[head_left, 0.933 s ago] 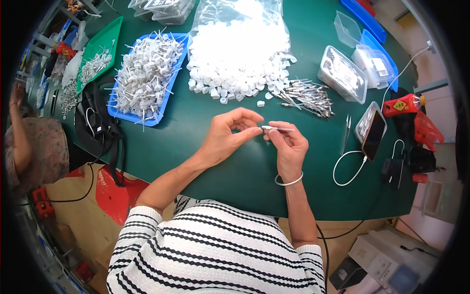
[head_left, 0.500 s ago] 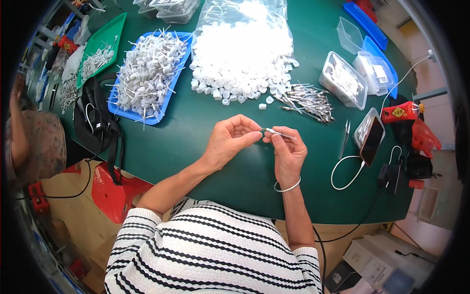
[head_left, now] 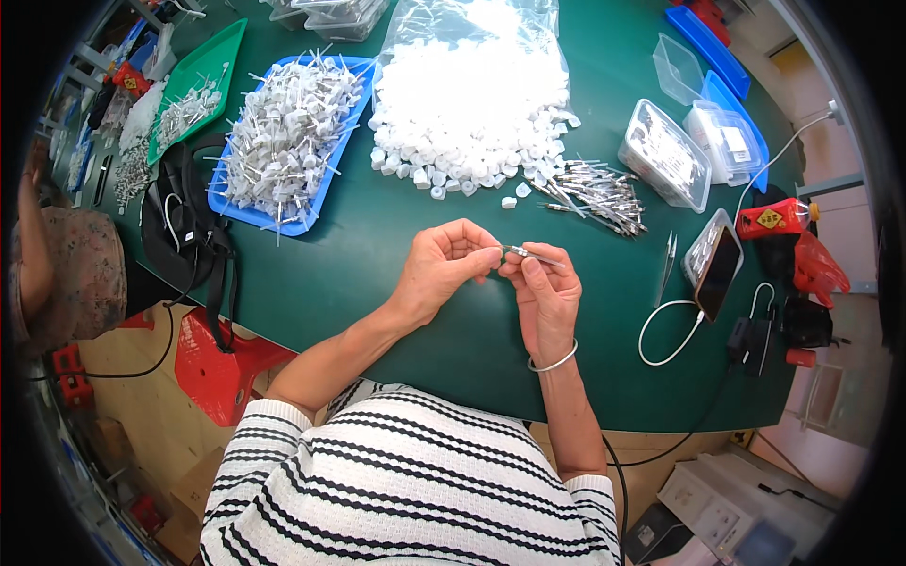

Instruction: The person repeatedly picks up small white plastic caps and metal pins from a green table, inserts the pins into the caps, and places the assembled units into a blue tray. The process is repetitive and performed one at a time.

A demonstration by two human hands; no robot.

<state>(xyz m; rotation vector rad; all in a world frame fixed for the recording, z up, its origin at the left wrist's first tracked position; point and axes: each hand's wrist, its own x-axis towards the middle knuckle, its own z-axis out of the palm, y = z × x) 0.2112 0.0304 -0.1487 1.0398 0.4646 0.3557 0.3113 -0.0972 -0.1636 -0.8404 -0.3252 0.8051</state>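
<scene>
My right hand (head_left: 545, 297) pinches a thin silvery metal rod (head_left: 534, 255) between thumb and fingers, and the rod's slim end sticks out to the right. Against the rod's left end, my left hand (head_left: 442, 269) has thumb and forefinger pressed together. Whatever is between those left fingertips is too small and hidden to name. Both hands are raised over the green table (head_left: 377, 269). Beyond them lie a heap of similar metal rods (head_left: 604, 200) and a large pile of small white plastic caps (head_left: 462, 123), partly inside a clear bag. Two loose caps (head_left: 510, 202) sit near the rods.
A blue tray (head_left: 300, 226) at the left holds many capped rods, with a green tray (head_left: 231, 42) behind it. Right of my hands are tweezers (head_left: 668, 259), a phone (head_left: 719, 269) on a clear box, a white cable (head_left: 651, 357) and a filled plastic box (head_left: 665, 156). A black bag (head_left: 170, 222) lies left.
My right hand has shifted slightly left with the rod, closer to the left hand. The left hand's pinch stays nearly in place.
</scene>
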